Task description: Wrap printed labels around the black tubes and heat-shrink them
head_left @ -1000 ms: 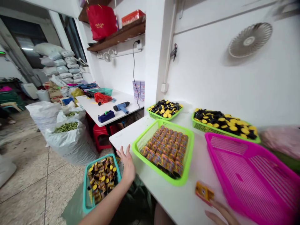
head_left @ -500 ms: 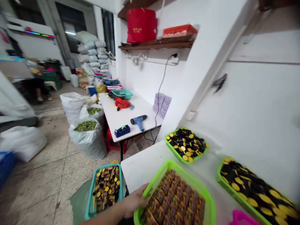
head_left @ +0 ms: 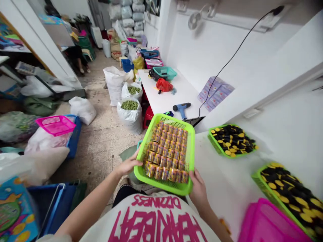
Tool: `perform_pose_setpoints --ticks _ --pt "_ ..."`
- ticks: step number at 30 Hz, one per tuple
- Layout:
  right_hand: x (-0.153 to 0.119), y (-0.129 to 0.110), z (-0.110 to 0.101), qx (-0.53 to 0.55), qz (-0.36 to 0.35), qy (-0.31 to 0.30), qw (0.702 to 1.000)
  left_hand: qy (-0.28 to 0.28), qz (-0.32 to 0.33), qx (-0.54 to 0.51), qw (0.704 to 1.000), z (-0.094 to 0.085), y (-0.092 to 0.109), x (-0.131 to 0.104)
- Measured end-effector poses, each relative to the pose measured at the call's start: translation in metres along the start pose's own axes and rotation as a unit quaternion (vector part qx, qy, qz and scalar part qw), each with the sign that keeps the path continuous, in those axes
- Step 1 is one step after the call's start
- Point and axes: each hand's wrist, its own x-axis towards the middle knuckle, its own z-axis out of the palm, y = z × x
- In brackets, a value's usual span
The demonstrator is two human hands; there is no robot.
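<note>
**One lime basket (head_left: 191,158), gripped from both sides**

At the left end of my feed I have a bright blue printed box (head_left: 15,211) beside a dark blue bin (head_left: 50,205). Above them a pink basket (head_left: 57,125) rests on a pale bag, and farther back I can make out another person's legs (head_left: 80,62). Next comes a plump white sack (head_left: 82,111), then an open sack (head_left: 131,122) filled with green pieces.

I see the left hand (head_left: 130,164) partly closed around the basket's left rim, thumb on top; its other fingers are mostly hidden from me. The basket is in front of the white shirt (head_left: 151,222), with small wrapped cylinders (head_left: 165,151) packed inside in rows. I cannot tell whether its base touches anything.

Beyond it a blue heat gun (head_left: 182,107) lies on the far table (head_left: 174,97). The right hand (head_left: 199,188) is curled against the basket's lower right corner, fingers partly out of my sight.

To its right I have the near table (head_left: 214,178), bearing a green basket (head_left: 214,144) of black and yellow pieces, a magenta basket (head_left: 268,222) and, rightmost, a longer green basket (head_left: 268,196) of similar pieces.
</note>
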Motion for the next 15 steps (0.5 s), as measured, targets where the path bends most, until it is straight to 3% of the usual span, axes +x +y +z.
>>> perform_pose_setpoints --ticks 2,5,7,10,12,15 --pt "0.009 -0.014 0.059 0.160 0.101 0.059 0.980 0.008 0.026 -0.010 1.000 -0.046 0.027 -0.019" --pt "0.019 -0.048 0.146 0.266 0.140 0.060 0.952 0.048 0.059 -0.030 0.997 -0.106 0.066 -0.057" --pt "0.023 -0.069 0.198 0.277 0.137 0.010 0.951 0.099 0.080 -0.050 0.991 -0.141 0.085 -0.089" --pt "0.031 -0.081 0.262 0.231 0.134 -0.129 0.955 0.215 0.101 -0.103 0.966 -0.187 0.098 -0.139" --pt "0.040 -0.073 0.294 0.158 0.142 -0.212 0.954 0.287 0.097 -0.121 0.945 -0.215 0.097 -0.168" --pt "0.057 -0.044 0.325 0.069 0.176 -0.259 0.947 0.379 0.109 -0.116 0.912 -0.252 0.092 -0.201"
